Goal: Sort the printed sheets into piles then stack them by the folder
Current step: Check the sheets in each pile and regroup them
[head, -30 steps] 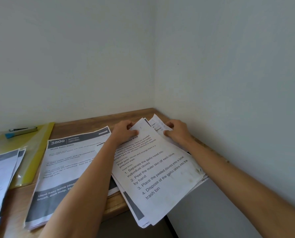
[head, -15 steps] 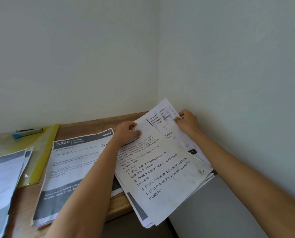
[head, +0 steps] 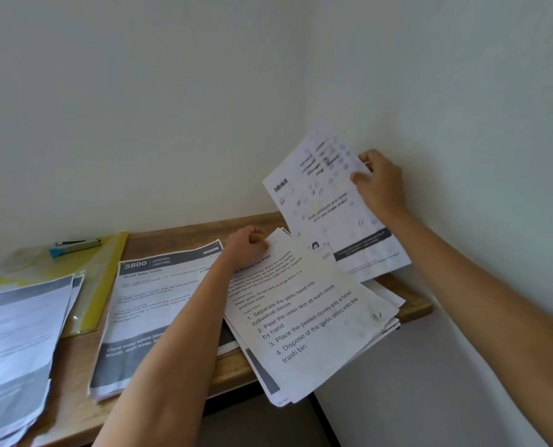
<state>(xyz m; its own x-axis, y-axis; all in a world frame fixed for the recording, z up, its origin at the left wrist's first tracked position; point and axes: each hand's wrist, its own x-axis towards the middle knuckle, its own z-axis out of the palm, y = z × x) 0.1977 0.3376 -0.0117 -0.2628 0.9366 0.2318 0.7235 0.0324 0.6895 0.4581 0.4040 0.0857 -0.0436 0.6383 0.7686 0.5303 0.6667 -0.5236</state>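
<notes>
I see two pale walls [head: 139,108] meeting in a corner above a narrow wooden surface [head: 172,238]. A garlic-prep pile [head: 317,333] overhangs its front edge, beside a "Wash baby bottle" pile [head: 152,301]. A third pile [head: 17,333] overlaps the yellow folder [head: 107,279]. The right hand [head: 381,185] pinches a blinkit sheet [head: 326,204] held up near the wall. The left hand [head: 246,246], curled, seems to pinch the garlic-prep pile's top corner.

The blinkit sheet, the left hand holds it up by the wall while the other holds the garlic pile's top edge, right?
No. The head view shows the right hand holding the blinkit sheet up by the wall; the left hand holds the top edge of the garlic pile.
</notes>
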